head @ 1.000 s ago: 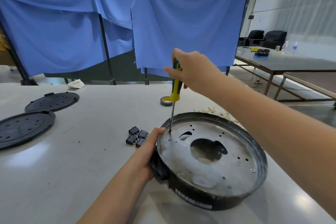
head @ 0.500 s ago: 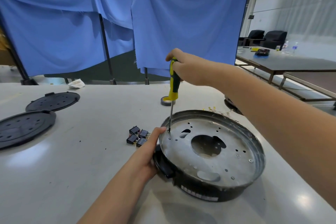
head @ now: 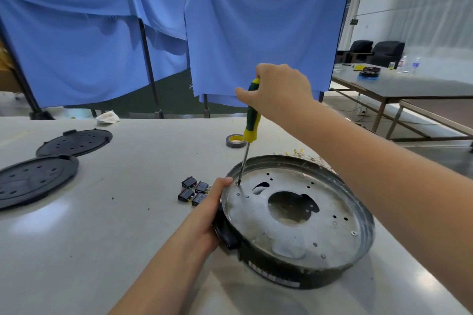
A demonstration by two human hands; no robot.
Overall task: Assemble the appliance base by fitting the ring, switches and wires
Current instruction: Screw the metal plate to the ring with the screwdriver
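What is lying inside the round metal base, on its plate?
On the plate of the metal base only the tip of the screwdriver rests, held by the right hand. Through the big centre hole something grey shows; the inside below is covered.

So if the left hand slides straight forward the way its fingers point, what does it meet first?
Probably the screwdriver tip, standing in the metal plate just ahead of the left hand; depth is hard to judge.
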